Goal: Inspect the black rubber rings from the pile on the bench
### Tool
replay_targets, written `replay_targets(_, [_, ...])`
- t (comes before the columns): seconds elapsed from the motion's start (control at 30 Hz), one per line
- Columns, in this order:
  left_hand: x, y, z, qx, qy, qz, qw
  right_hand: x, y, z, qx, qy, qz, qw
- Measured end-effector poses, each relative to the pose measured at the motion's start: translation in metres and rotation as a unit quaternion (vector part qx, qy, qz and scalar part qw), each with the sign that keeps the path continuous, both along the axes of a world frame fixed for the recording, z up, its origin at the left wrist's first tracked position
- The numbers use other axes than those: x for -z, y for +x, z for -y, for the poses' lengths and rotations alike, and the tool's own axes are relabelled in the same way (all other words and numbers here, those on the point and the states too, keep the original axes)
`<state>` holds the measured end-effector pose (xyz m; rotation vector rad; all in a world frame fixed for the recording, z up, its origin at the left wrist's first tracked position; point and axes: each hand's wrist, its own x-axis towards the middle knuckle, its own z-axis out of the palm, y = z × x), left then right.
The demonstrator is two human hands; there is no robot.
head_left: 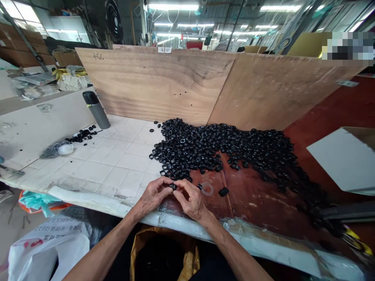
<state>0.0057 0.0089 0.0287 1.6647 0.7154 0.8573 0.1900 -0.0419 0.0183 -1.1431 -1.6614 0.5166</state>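
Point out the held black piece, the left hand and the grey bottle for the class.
Black piece (pixel 173 186): head view, middle of its visible side.
Left hand (pixel 154 194): head view, back of the hand.
Grey bottle (pixel 99 115): head view, on its body.

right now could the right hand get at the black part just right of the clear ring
Probably yes: only the clear ring and a small bit lie between the right hand and that black part, though it's busy with another piece.

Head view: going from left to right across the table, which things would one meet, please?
Plastic bag, bottle, left hand, held part, right hand, clear ring, black piece.
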Motion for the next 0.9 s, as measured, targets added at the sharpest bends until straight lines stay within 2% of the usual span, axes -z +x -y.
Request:
replay_targets(0.07, [-0.006,-0.007,0.009,0.024,-0.054,0.017,0.998,-0.006,-0.005,0.010,-0.011,-0.001,0.011,1.000])
replay_targets(0.13, [-0.009,-0.015,0.021,0.033,-0.069,0.015,0.997,-0.008,-0.015,0.022,-0.014,-0.070,-0.015,0.997])
replay_targets(0.23, [-0.005,-0.028,0.045,0.013,0.001,-0.023,1.000,-0.007,-0.031,0.042,-0.002,-0.236,-0.112,0.965])
replay_targets(0.27, [-0.003,-0.032,0.053,0.012,0.024,-0.034,0.999,-0.006,-0.035,0.050,0.014,-0.262,-0.129,0.956])
replay_targets(0.33, [0.003,-0.036,0.068,0.018,0.012,-0.029,0.999,-0.004,-0.039,0.064,0.045,-0.231,-0.112,0.965])
replay_targets(0.4, [0.008,-0.037,0.080,0.023,-0.078,0.007,0.997,-0.005,-0.038,0.078,0.042,-0.132,-0.053,0.989])
replay_targets(0.47, [0.012,-0.036,0.089,0.029,-0.172,0.045,0.984,-0.005,-0.037,0.090,0.010,-0.064,-0.008,0.998])
replay_targets(0.53, [0.018,-0.035,0.095,0.034,-0.200,0.063,0.977,-0.004,-0.039,0.101,0.002,-0.081,-0.003,0.997])
replay_targets(0.6, [0.026,-0.034,0.102,0.015,-0.152,0.046,0.987,-0.001,-0.046,0.110,0.032,-0.160,-0.045,0.986])
replay_targets(0.7, [0.041,-0.037,0.113,-0.035,0.018,-0.018,0.999,0.006,-0.061,0.121,0.082,-0.291,-0.169,0.938])
replay_targets(0.8, [0.058,-0.044,0.124,-0.040,0.185,-0.067,0.980,0.011,-0.073,0.128,0.098,-0.378,-0.293,0.873])
replay_targets(0.9, [0.076,-0.055,0.131,-0.005,0.282,-0.104,0.954,0.017,-0.079,0.133,0.096,-0.446,-0.383,0.803])
